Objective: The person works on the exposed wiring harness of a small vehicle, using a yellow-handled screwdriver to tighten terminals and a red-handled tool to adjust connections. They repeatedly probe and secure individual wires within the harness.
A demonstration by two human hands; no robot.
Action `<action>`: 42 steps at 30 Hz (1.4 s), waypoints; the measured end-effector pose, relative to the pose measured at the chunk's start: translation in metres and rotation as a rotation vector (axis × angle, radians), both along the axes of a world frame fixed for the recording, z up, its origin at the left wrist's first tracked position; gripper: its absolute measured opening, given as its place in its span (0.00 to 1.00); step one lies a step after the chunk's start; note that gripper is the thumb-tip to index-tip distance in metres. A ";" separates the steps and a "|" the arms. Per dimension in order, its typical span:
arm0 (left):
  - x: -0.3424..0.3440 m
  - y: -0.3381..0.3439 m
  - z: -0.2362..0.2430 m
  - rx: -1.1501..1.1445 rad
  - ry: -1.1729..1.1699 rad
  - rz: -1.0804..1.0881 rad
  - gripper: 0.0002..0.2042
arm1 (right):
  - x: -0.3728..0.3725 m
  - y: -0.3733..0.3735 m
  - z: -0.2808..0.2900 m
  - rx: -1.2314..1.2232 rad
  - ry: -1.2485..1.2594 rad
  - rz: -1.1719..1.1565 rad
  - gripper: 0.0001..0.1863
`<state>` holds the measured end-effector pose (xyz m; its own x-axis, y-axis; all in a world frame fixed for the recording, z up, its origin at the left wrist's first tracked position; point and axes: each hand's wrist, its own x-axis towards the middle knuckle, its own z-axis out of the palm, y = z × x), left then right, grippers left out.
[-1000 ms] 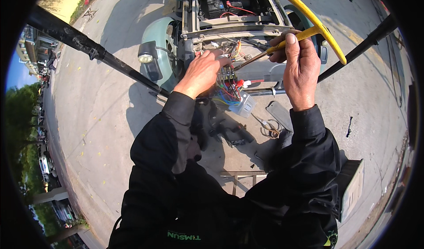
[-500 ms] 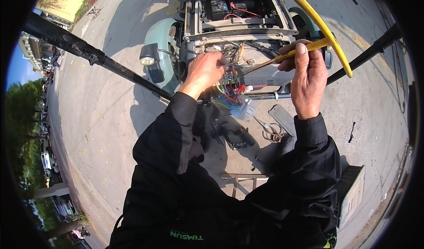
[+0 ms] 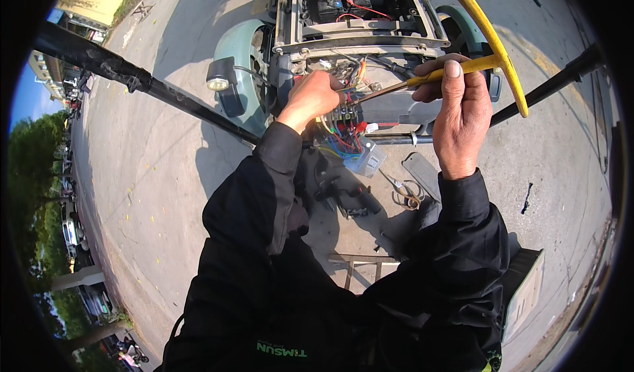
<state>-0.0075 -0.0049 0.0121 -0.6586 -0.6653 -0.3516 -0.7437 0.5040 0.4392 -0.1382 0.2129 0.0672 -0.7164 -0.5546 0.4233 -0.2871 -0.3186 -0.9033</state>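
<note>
My right hand [image 3: 458, 111] is closed round the stem of a yellow T-handled screwdriver [image 3: 507, 75]. Its thin metal shaft slants down and left to a dark terminal block [image 3: 343, 114] on the vehicle's frame, with the tip close to my left fingers. My left hand [image 3: 310, 99] is closed in a pinch at the block's left end; its fingertips hide what they hold. Red, blue and yellow wires [image 3: 338, 141] hang below the block. A clear plastic piece [image 3: 367, 159] is beside them.
Behind the block lie a loose wire bundle [image 3: 360, 75] and a frame bay with a black battery [image 3: 332, 5]. Black bars [image 3: 188, 111] flank the work. A headlamp [image 3: 220, 75] is at left. On the ground are scissors [image 3: 409, 195] and a grey flat piece [image 3: 422, 172].
The screwdriver's shaft has moved left, bringing its tip from the block's right side close to my left fingertips. My left hand has shifted slightly up and right in view.
</note>
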 end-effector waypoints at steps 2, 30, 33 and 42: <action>-0.001 0.001 0.002 0.010 -0.007 0.005 0.16 | 0.001 -0.001 0.000 0.022 -0.001 0.000 0.19; 0.009 -0.002 -0.013 -0.077 0.150 -0.105 0.16 | 0.007 -0.005 -0.005 0.062 0.139 0.077 0.17; 0.008 -0.001 -0.012 -0.081 0.117 -0.095 0.17 | 0.007 -0.005 -0.004 0.063 0.151 0.069 0.17; 0.008 0.002 -0.009 -0.094 0.149 -0.101 0.14 | 0.008 -0.007 -0.004 0.016 0.126 0.031 0.13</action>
